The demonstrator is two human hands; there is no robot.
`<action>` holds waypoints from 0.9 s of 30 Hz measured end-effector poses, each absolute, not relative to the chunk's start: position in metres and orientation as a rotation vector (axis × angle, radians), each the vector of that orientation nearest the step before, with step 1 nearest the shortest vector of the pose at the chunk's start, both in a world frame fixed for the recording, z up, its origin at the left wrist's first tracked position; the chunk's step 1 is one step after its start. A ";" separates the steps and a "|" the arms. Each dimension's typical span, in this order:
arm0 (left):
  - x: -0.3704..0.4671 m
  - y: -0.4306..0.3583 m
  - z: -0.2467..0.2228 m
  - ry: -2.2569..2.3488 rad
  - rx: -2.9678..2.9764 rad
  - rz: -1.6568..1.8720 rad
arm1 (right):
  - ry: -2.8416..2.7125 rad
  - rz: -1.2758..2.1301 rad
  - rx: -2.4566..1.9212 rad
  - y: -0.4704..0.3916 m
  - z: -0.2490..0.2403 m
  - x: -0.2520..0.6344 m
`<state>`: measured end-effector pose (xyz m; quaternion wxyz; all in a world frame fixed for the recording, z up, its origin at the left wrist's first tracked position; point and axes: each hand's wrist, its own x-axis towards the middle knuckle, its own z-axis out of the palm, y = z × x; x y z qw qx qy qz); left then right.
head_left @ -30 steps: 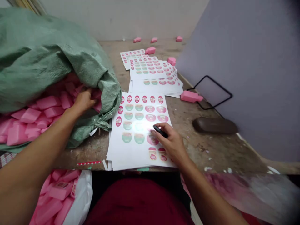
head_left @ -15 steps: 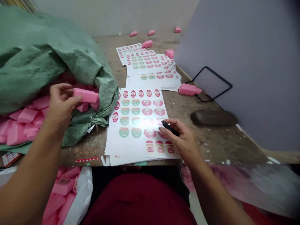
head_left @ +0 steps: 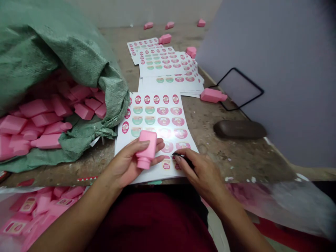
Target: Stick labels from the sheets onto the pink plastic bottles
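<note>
A small pink plastic bottle (head_left: 147,147) lies across my left hand (head_left: 131,159), its thumb over the side and its neck tilted down towards me. Beneath it is a white sheet of stickers (head_left: 139,175) with rows of green, pink and red labels. My right hand (head_left: 203,171) pinches a slim black pointed tool (head_left: 187,161); its exact kind is unclear. The tool's tip is over the lower labels, near the bottle-shaped red and beige ones (head_left: 166,163); whether it touches the sheet I cannot tell.
At left a green woven sack (head_left: 86,52) spills pink bottles (head_left: 42,108). Labelled bottles (head_left: 28,204) fill a bag below the table edge. More sticker sheets (head_left: 168,84) lie behind. A brown case (head_left: 239,129), a black wire frame (head_left: 259,91) and a loose bottle (head_left: 212,95) stand right.
My left hand has brought a pink bottle from the sack's mouth to above the sticker sheet and turned it neck towards me. My right hand has shifted slightly nearer, still holding the black tool.
</note>
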<state>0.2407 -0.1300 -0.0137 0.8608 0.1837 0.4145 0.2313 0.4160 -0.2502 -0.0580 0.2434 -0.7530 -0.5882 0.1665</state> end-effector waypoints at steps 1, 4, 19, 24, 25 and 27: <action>0.247 -0.130 -0.020 0.886 0.427 0.495 | -1.628 0.420 -2.051 -0.249 -0.059 0.416; 0.257 -0.131 -0.034 0.918 0.538 0.551 | -1.706 0.300 -2.063 -0.248 -0.058 0.416; 0.255 -0.136 -0.041 0.907 0.581 0.595 | -1.734 0.106 -2.136 -0.248 -0.056 0.405; 0.254 -0.136 -0.040 0.911 0.557 0.598 | -1.730 0.162 -2.171 -0.248 -0.053 0.405; 0.254 -0.136 -0.039 0.912 0.554 0.597 | -1.733 0.161 -2.175 -0.248 -0.053 0.405; 0.254 -0.136 -0.039 0.910 0.552 0.593 | -1.738 0.154 -2.181 -0.248 -0.053 0.404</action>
